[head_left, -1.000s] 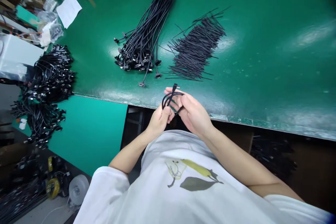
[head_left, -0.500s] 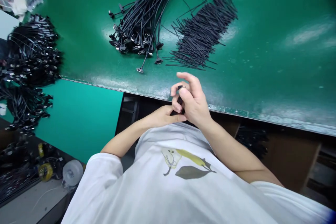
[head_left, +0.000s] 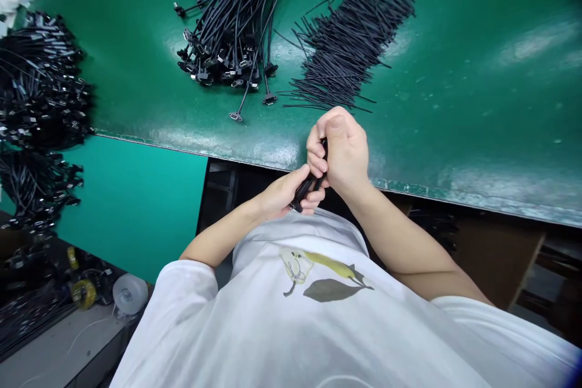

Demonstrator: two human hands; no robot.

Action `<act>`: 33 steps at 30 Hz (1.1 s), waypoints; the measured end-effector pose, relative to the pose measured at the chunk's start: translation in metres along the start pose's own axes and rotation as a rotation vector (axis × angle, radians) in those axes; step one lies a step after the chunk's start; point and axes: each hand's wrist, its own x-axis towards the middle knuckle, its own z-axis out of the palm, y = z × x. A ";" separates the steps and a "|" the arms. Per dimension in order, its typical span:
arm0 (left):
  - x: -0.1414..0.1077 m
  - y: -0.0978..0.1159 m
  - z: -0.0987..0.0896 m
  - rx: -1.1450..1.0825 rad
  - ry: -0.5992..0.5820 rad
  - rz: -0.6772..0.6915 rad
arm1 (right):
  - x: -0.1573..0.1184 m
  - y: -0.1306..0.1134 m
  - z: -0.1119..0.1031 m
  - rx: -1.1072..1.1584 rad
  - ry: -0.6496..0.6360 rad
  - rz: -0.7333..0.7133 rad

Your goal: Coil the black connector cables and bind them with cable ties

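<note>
Both hands are drawn in close together over the front edge of a green workbench (head_left: 459, 109), just above the person's white T-shirt (head_left: 291, 327) — and between them sits a short black cable (head_left: 304, 189). The left hand (head_left: 284, 197) pinches the cable between thumb and fingers, with a dark end poking out just below that grip. The right hand (head_left: 343, 151) is curled tightly round the upper part, fingers folded in, hiding most of it, and the two hands touch. Straight ahead of the hands on the bench lies a bunch of black cables with connectors (head_left: 227, 42), and beyond the right hand a loose pile of short black wires (head_left: 354, 42). Well off to the left of the hands, more black cables sit heaped (head_left: 39, 85), and further down that side are a yellow tape roll (head_left: 83, 294) and a white roll (head_left: 130, 294).
</note>
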 end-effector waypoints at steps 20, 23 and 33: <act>0.012 0.000 0.003 -0.131 0.138 0.024 | 0.009 -0.001 -0.079 -0.423 -0.043 -0.127; 0.012 0.006 -0.001 -0.087 0.249 0.165 | 0.039 -0.001 -0.122 -0.938 0.057 -0.212; 0.017 0.012 0.005 -0.078 0.245 0.313 | 0.019 -0.011 -0.144 -1.220 0.132 -0.067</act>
